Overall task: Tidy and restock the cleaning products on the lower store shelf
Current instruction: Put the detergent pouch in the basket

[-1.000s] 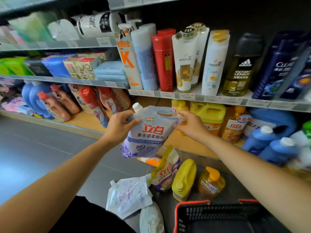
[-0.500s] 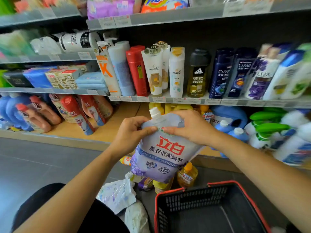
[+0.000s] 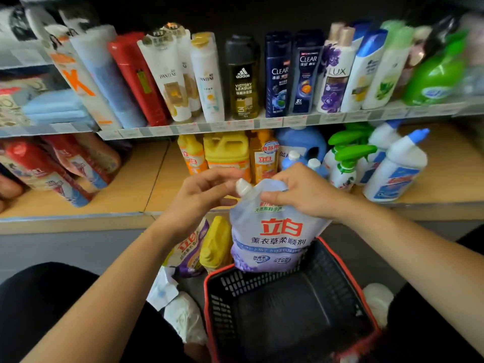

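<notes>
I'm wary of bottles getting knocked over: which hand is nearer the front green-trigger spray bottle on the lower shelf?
Right. The right hand, gripping the pouch top, sits just left of and below the spray bottle; the left hand is farther left, beyond the pouch's cap.

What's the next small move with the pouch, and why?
Probably set the pouch upright on the bare shelf board left of the yellow jug: the right hand grips its top, and it hangs over the basket rim.

pale purple spout pouch upright, bottom over basket rim
</notes>
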`<state>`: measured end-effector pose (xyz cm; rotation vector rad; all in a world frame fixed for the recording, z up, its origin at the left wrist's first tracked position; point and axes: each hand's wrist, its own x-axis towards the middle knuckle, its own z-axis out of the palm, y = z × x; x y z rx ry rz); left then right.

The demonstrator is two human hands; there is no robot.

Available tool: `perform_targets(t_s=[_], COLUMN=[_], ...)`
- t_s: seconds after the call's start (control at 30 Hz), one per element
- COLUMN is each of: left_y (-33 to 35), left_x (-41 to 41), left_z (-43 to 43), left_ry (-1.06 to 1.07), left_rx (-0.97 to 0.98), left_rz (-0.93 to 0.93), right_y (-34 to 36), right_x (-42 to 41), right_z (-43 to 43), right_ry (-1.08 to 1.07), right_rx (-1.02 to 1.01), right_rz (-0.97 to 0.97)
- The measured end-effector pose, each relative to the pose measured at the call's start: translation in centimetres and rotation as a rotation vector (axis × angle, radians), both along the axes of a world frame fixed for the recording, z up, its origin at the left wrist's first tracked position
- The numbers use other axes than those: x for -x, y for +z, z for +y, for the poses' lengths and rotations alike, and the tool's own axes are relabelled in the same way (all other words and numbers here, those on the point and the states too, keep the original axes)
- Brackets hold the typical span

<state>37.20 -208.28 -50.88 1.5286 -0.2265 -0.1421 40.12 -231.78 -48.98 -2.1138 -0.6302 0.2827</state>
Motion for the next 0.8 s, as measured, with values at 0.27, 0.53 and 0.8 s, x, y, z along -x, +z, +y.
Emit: perform_targets(t_s=[0.27,0.53,0.8], left_y=[-1.0,-1.7,-2.8], left_x=[-0.7,-1.7,-1.4], left_z=[-3.0,-4.2,-5.1], left_ry=[-0.114,-0.16,0.027], left_rx=[-0.129,-0.273,-0.309], left_rz=[-0.008,-0.005,0.071], right_y=[-1.2,-1.8,-2.1], right_x=[0.6,1.0,1.3], right_z=[-2.6,-3.4,-3.7], right_ry=[-0.053,-0.054,-0.041], right_rx=[0.012,0.092,0.221], right_rz=[0.015,0.004,-0.061])
